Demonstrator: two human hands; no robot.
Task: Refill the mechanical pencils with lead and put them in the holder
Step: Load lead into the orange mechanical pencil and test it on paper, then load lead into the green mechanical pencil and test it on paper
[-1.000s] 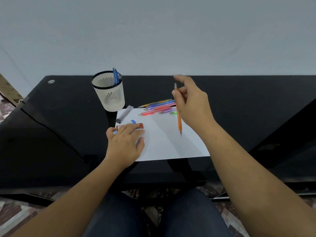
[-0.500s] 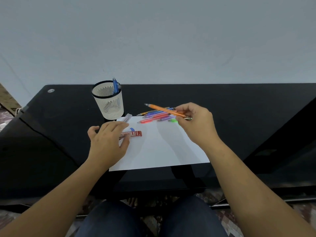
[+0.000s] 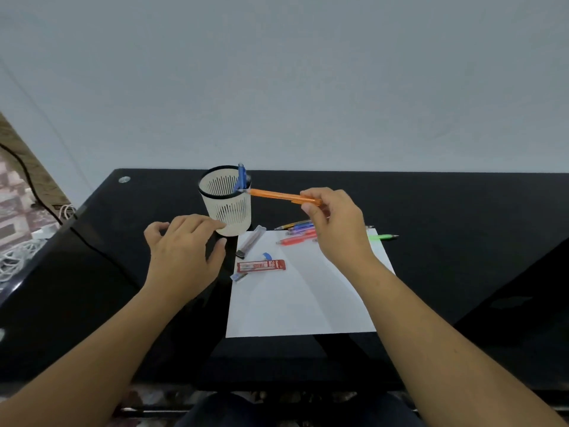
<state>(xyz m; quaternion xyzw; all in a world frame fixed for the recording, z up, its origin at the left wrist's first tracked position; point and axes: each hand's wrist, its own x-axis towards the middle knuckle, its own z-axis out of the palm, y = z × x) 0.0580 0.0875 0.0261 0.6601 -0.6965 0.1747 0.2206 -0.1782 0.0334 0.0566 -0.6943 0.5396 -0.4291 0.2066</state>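
The orange pencil [image 3: 277, 195] is pinched by the right hand [image 3: 335, 229] to the right of the holder [image 3: 229, 211], and its tip is seen at the holder's rim, beside the blue pencil [image 3: 241, 177] that is stood inside. The left hand [image 3: 181, 251] is spread loosely, with nothing in it, just left of the holder. The other pencils [image 3: 297, 232] are laid further to its right.

Left hand [image 3: 181, 251] and right hand [image 3: 335, 232] on forearms [image 3: 101, 359] bare along their visible length; lap clothed in dark blue trousers [image 3: 292, 414].
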